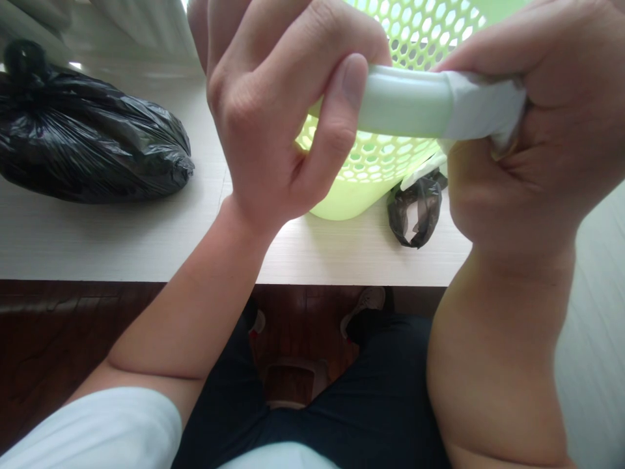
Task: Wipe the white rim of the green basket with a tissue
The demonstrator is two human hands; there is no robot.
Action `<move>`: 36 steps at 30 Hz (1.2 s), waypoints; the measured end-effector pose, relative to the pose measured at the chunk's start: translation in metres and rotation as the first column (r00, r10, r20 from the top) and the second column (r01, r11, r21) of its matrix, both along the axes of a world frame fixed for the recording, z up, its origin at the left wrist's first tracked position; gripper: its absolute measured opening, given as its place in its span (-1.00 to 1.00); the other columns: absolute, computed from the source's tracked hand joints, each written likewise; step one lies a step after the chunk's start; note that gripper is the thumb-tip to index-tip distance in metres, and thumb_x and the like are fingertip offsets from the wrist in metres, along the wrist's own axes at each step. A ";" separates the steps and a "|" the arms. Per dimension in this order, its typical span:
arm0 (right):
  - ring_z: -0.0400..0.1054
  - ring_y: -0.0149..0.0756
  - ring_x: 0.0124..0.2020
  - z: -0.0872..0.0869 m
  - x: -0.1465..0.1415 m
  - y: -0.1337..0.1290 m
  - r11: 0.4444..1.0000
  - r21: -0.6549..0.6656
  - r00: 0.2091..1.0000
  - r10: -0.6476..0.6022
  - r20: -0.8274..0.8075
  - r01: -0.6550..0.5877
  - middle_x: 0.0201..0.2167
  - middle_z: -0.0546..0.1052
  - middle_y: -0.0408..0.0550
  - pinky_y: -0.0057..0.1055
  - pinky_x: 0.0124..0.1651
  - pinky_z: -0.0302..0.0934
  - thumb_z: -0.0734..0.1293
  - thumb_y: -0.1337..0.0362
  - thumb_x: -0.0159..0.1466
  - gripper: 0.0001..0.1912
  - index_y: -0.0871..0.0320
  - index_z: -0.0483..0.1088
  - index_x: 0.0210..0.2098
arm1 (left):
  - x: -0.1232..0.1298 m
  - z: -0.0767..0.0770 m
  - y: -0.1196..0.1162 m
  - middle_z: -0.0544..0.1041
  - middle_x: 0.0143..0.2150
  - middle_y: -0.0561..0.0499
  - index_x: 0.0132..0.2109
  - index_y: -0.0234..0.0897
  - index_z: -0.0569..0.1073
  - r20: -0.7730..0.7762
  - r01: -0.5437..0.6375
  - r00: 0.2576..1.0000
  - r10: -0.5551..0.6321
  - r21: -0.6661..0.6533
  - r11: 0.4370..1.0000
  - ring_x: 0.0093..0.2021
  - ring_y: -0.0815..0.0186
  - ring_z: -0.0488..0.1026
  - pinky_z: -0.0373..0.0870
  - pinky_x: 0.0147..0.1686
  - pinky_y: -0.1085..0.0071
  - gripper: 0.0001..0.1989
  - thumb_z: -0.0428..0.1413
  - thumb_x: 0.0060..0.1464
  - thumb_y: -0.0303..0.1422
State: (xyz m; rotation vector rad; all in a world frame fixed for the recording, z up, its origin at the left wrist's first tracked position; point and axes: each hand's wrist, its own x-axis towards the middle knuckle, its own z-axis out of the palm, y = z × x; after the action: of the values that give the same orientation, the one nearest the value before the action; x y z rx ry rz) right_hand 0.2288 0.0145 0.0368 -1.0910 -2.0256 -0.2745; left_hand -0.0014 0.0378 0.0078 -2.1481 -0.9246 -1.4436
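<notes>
A light green basket [351,195] with a perforated wall is at the top centre, its pale rim [407,101] raised close to the camera. My left hand [288,98] is closed round the rim, thumb bent against its near side. My right hand [532,124] is closed at the rim's right part, on a whitish wrap [476,107] that covers the rim there; its fingertips are hidden. Below the wrap, a small dark plastic bag [416,212] with something pale inside lies beside the basket on the table.
A large knotted black plastic bag [92,137] lies on the white table [122,244] at the left. The table's front edge runs above my legs. A dark reddish floor [63,339] and light shoes show below.
</notes>
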 end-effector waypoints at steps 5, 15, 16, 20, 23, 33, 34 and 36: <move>0.39 -0.17 0.08 -0.002 0.000 0.001 1.000 0.015 1.000 -0.015 0.004 0.015 -0.18 0.47 -0.20 -0.08 0.22 0.26 0.17 0.28 0.39 -0.61 -0.14 0.57 0.01 | 0.003 0.003 -0.006 0.46 -0.17 0.01 -0.06 -0.12 0.58 0.024 -0.003 1.000 0.004 -0.052 0.999 0.08 0.08 0.49 0.42 0.17 -0.05 -0.62 -0.15 0.44 -0.26; 0.38 -0.10 0.10 -0.001 0.002 0.001 0.999 -0.001 0.999 0.036 0.007 -0.036 -0.16 0.47 -0.10 -0.06 0.26 0.23 0.16 0.28 0.40 -0.61 -0.08 0.58 0.02 | 0.002 0.002 -0.006 0.47 -0.16 0.02 -0.06 -0.08 0.56 0.018 -0.009 1.000 0.010 -0.050 0.999 -0.01 0.15 0.47 0.40 0.16 -0.02 -0.61 -0.18 0.44 -0.27; 0.38 -0.10 0.10 -0.002 0.003 0.002 0.999 -0.007 0.999 0.036 0.010 -0.036 -0.16 0.47 -0.11 -0.06 0.27 0.23 0.16 0.28 0.40 -0.60 -0.10 0.57 0.03 | 0.002 0.002 -0.007 0.48 -0.15 0.03 -0.05 -0.07 0.57 0.031 -0.014 0.999 0.016 -0.079 0.997 0.02 0.11 0.48 0.38 0.18 -0.05 -0.62 -0.17 0.44 -0.25; 0.38 -0.10 0.11 -0.001 0.004 0.002 0.999 -0.012 0.999 0.050 0.003 -0.050 -0.15 0.46 -0.13 -0.07 0.28 0.23 0.17 0.27 0.39 -0.60 -0.12 0.57 0.05 | 0.003 0.003 -0.009 0.48 -0.16 0.03 -0.06 -0.06 0.57 0.030 -0.006 1.000 0.008 -0.072 0.997 0.00 0.09 0.49 0.35 0.18 -0.08 -0.62 -0.16 0.44 -0.25; 0.37 -0.10 0.14 0.000 0.002 -0.001 0.999 -0.026 1.000 0.028 0.008 -0.027 -0.13 0.45 -0.12 -0.06 0.30 0.22 0.16 0.29 0.39 -0.59 -0.10 0.56 0.06 | 0.002 0.003 -0.007 0.48 -0.17 0.05 -0.05 -0.08 0.57 0.024 -0.028 0.999 0.029 -0.063 0.998 -0.04 0.17 0.49 0.34 0.19 -0.05 -0.62 -0.17 0.45 -0.25; 0.36 -0.06 0.16 0.002 -0.005 -0.007 0.999 -0.050 1.000 -0.004 0.029 0.005 -0.09 0.48 -0.10 -0.03 0.36 0.24 0.21 0.15 0.40 -0.70 -0.06 0.54 -0.01 | 0.003 0.000 -0.005 0.46 -0.17 0.04 -0.03 -0.06 0.58 0.031 -0.021 0.999 0.023 -0.075 0.997 0.10 0.07 0.50 0.25 0.36 -0.16 -0.57 -0.19 0.46 -0.17; 0.36 -0.05 0.15 0.001 -0.004 -0.006 0.999 -0.041 0.999 0.002 0.037 -0.001 -0.10 0.49 -0.10 -0.03 0.35 0.25 0.23 0.11 0.39 -0.71 -0.06 0.54 -0.02 | 0.003 0.000 -0.006 0.45 -0.18 0.03 -0.03 -0.08 0.58 0.031 -0.022 0.999 0.024 -0.070 0.997 0.07 0.10 0.50 0.27 0.33 -0.14 -0.58 -0.18 0.46 -0.20; 0.37 -0.02 0.14 0.001 -0.003 -0.005 1.000 -0.026 0.999 0.011 0.050 -0.009 -0.09 0.50 -0.09 -0.03 0.35 0.25 0.26 0.07 0.38 -0.70 -0.05 0.54 -0.02 | 0.003 0.000 -0.006 0.44 -0.19 0.03 -0.04 -0.08 0.58 0.038 -0.030 0.999 0.032 -0.042 0.999 -0.01 0.18 0.49 0.32 0.26 -0.08 -0.59 -0.18 0.46 -0.25</move>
State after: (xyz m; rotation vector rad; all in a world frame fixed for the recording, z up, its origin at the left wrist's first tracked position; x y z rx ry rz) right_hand 0.2259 0.0098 0.0375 -1.0994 -2.0838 -0.2744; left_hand 0.0019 0.0316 0.0079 -2.1321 -1.0059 -1.4686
